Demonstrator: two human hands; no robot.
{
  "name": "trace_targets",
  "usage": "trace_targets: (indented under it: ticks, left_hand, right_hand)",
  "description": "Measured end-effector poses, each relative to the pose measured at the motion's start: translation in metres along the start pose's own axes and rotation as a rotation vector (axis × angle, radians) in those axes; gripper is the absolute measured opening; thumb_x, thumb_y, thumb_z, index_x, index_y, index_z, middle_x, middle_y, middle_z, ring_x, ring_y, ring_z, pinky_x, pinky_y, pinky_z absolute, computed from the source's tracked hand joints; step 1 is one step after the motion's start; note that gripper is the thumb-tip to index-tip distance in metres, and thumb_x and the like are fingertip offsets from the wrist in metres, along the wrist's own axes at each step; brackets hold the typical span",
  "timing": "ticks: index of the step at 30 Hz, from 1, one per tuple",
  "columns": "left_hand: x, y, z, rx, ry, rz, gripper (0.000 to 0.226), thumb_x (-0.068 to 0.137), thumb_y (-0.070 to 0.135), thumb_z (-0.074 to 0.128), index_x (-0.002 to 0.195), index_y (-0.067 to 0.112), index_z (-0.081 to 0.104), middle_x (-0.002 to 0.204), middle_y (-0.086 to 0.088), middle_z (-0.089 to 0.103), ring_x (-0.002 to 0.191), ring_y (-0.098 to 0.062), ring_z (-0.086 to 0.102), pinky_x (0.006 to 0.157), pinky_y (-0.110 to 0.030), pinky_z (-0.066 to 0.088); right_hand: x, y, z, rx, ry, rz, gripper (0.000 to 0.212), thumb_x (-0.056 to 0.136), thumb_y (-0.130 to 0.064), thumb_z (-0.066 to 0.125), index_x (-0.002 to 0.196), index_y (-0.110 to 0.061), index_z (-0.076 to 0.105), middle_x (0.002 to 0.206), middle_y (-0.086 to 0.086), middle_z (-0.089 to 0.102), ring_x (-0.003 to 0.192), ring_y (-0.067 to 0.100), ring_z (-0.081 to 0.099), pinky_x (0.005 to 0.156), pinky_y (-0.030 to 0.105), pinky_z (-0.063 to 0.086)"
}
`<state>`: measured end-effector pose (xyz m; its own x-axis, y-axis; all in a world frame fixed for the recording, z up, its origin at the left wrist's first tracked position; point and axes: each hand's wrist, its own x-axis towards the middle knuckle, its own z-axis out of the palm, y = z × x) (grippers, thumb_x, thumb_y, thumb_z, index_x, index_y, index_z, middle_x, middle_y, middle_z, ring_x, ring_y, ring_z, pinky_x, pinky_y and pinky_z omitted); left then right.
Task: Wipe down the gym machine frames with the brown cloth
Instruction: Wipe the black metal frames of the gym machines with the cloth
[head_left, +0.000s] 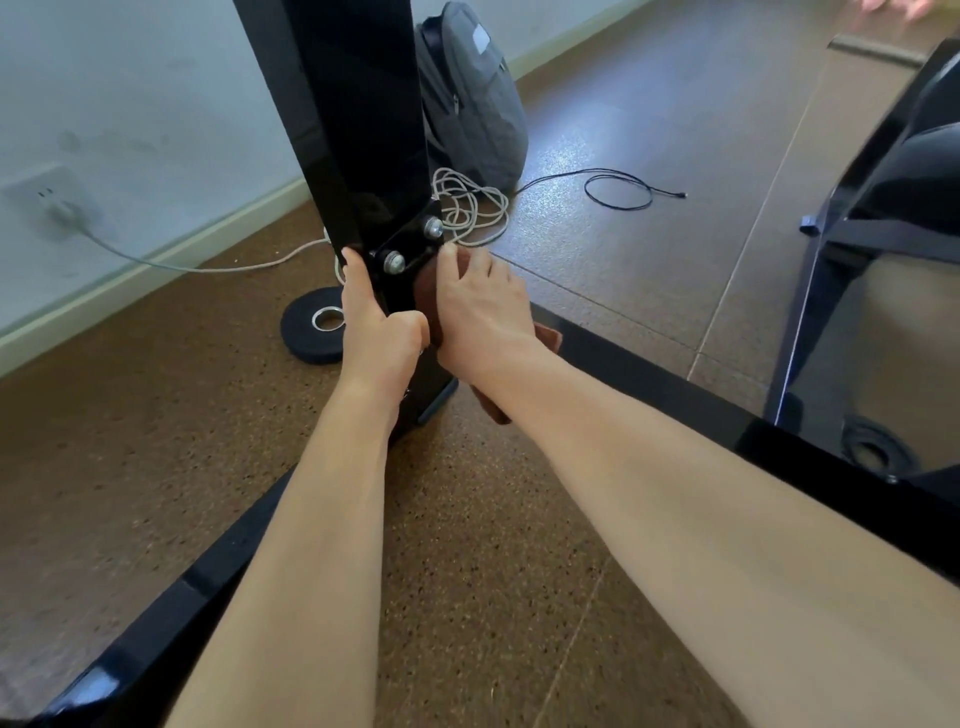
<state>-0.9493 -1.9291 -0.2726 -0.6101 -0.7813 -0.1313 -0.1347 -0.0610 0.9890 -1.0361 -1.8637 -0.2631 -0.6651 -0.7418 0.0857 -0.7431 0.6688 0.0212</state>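
Note:
A glossy black upright post (353, 130) of the gym machine rises from a floor joint with two silver bolts (395, 261). My left hand (376, 327) grips the post's lower left edge, thumb round its front. My right hand (480, 312) presses the brown cloth (428, 301) against the post's right side just below the bolts. Most of the cloth is hidden under my palm, and one corner (550, 335) sticks out to the right. Black base rails (675, 405) run along the floor from the joint toward the lower left and the right.
A black tape roll (311, 332) lies left of the post. Behind it are a coiled white cable (467, 213), a thin black cable (618, 192) and a grey backpack (467, 93) by the wall. A white plug (62, 210) sits in a wall socket. Another black machine part (909, 208) stands at the right.

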Motion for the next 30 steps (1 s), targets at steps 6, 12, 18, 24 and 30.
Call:
trace_targets:
  ticks: [6, 12, 18, 24, 30]
  left_hand:
    - [0.002, 0.002, 0.002, 0.077, -0.034, -0.017, 0.111, 0.076, 0.000, 0.060, 0.159, 0.039, -0.002, 0.168, 0.002, 0.012, 0.148, -0.030, 0.027, 0.068, -0.018, 0.042]
    - [-0.026, 0.006, 0.026, 0.396, 0.044, -0.006, 0.099, 0.080, 0.021, 0.066, 0.160, 0.021, 0.009, 0.166, -0.007, 0.011, 0.149, -0.034, 0.024, 0.119, -0.052, 0.029]
    - [-0.094, 0.008, 0.081, 0.936, -0.118, 0.518, 0.087, 0.088, 0.015, 0.061, 0.159, 0.011, 0.011, 0.166, -0.014, 0.009, 0.154, -0.029, 0.010, 0.126, -0.043, 0.009]
    - [-0.106, 0.012, 0.091, 1.099, -0.298, 0.672, 0.069, 0.098, 0.018, 0.039, 0.161, 0.017, 0.013, 0.168, -0.007, 0.011, 0.156, -0.019, 0.003, 0.127, -0.041, 0.000]
    - [-0.126, -0.004, 0.109, 1.261, -0.482, 0.770, 0.069, 0.101, 0.030, 0.033, 0.162, 0.017, 0.003, 0.169, -0.004, 0.000, 0.156, -0.019, -0.005, 0.126, -0.042, -0.005]
  right_hand:
    - [-0.111, 0.092, -0.006, -0.040, 0.027, 0.128, 0.097, 0.074, -0.032, 0.084, 0.151, -0.016, 0.026, 0.127, 0.018, 0.049, 0.113, 0.036, 0.053, 0.095, 0.044, 0.045]
    - [-0.200, 0.161, -0.011, -0.101, -0.009, 0.245, 0.102, 0.075, -0.037, 0.087, 0.154, -0.020, 0.025, 0.130, 0.016, 0.050, 0.115, 0.035, 0.054, 0.101, 0.046, 0.046]
    - [-0.152, 0.125, 0.003, -0.226, 0.034, 0.154, 0.102, 0.076, -0.027, 0.083, 0.155, -0.008, 0.022, 0.133, 0.024, 0.049, 0.117, 0.041, 0.054, 0.103, 0.048, 0.043]
    - [-0.147, 0.097, 0.026, -0.209, 0.184, 0.108, 0.082, 0.101, -0.020, 0.057, 0.162, -0.013, 0.004, 0.159, 0.029, 0.026, 0.149, 0.043, 0.029, 0.126, 0.049, 0.022]
    - [-0.265, 0.176, 0.059, -0.495, 0.142, -0.166, 0.078, 0.091, -0.005, 0.066, 0.160, -0.009, 0.029, 0.167, 0.019, 0.023, 0.154, 0.035, 0.024, 0.127, 0.048, 0.011]
